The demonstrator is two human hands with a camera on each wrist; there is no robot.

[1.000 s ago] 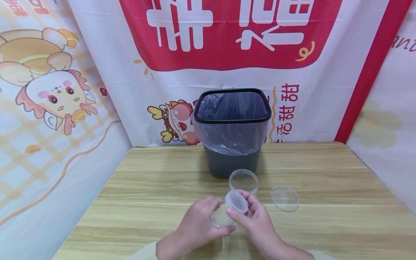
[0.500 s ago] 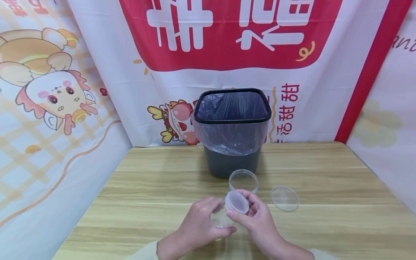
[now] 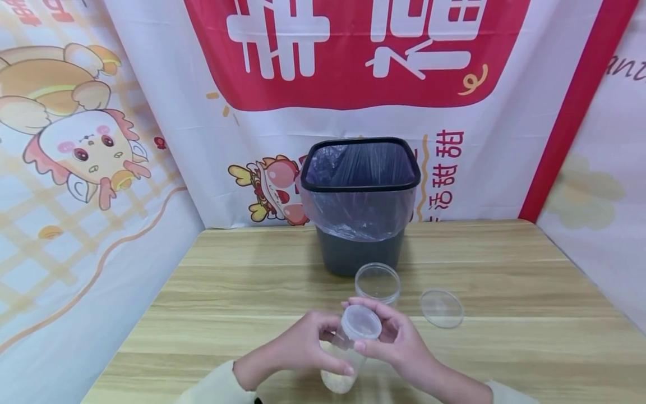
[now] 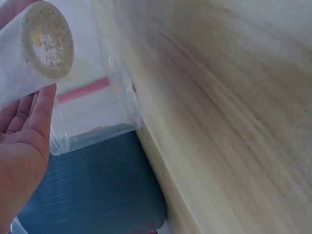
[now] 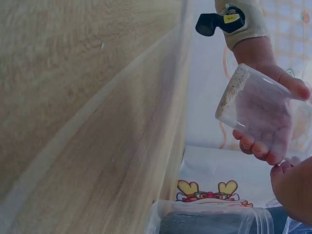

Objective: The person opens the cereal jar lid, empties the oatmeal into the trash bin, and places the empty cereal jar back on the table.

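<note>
A clear plastic jar (image 3: pixel 348 356) with a round, frosted-looking lid (image 3: pixel 362 321) is held tilted above the table, lid end up and away from the body. Pale, grainy bits lie at its bottom, seen through the base of the jar (image 4: pixel 46 41) in the left wrist view. My left hand (image 3: pixel 308 343) grips the jar's side, thumb across the front. Around the lid end curls my right hand (image 3: pixel 393 339), thumb at the lower rim and fingers behind it. The right wrist view shows the jar (image 5: pixel 258 107) side-on against the left palm.
A dark bin (image 3: pixel 360 255) with a clear liner stands at the back of the wooden table (image 3: pixel 242 303). Just in front of it sits a round clear container (image 3: pixel 377 283). A flat clear disc (image 3: pixel 442 308) lies to its right. Printed cloth hangs behind.
The jar's lower end has swung down and toward the body, so more of its side and base shows. My left hand has shifted its grip; right fingers have moved over the lid's far edge.
</note>
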